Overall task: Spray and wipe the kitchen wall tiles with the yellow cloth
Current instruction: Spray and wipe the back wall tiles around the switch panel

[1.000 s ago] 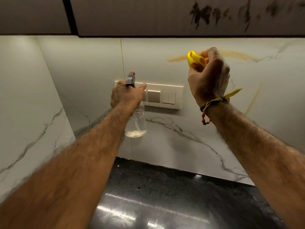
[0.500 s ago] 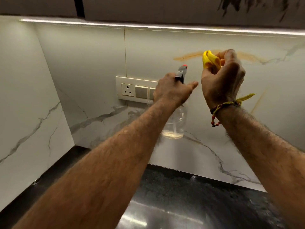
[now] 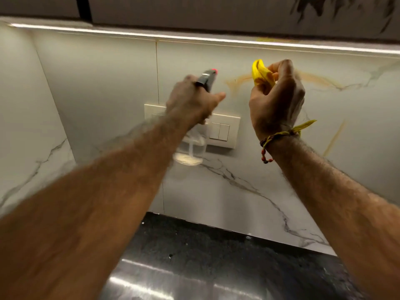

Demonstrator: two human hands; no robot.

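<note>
My left hand (image 3: 192,102) grips the neck of a clear spray bottle (image 3: 191,150) with a grey head and red nozzle tip, held up close to the white marble wall tiles (image 3: 104,87). A little liquid sits in the bottle's bottom. My right hand (image 3: 277,100) clutches a bunched yellow cloth (image 3: 260,73) high against the wall, over a brownish-orange streak (image 3: 236,81) that runs across the tile. The bottle's nozzle points toward that streak, left of the cloth.
A cream switch plate (image 3: 225,131) is mounted on the wall behind the bottle. Another orange streak (image 3: 334,139) runs diagonally at the right. A lit strip (image 3: 194,38) runs under dark upper cabinets. A glossy black countertop (image 3: 216,256) lies below; a side wall (image 3: 26,148) closes the left.
The left hand with the bottle swung right toward the cloth, then shifted up and slightly away from it. The right hand stayed on the streak with the cloth. The view moved.
</note>
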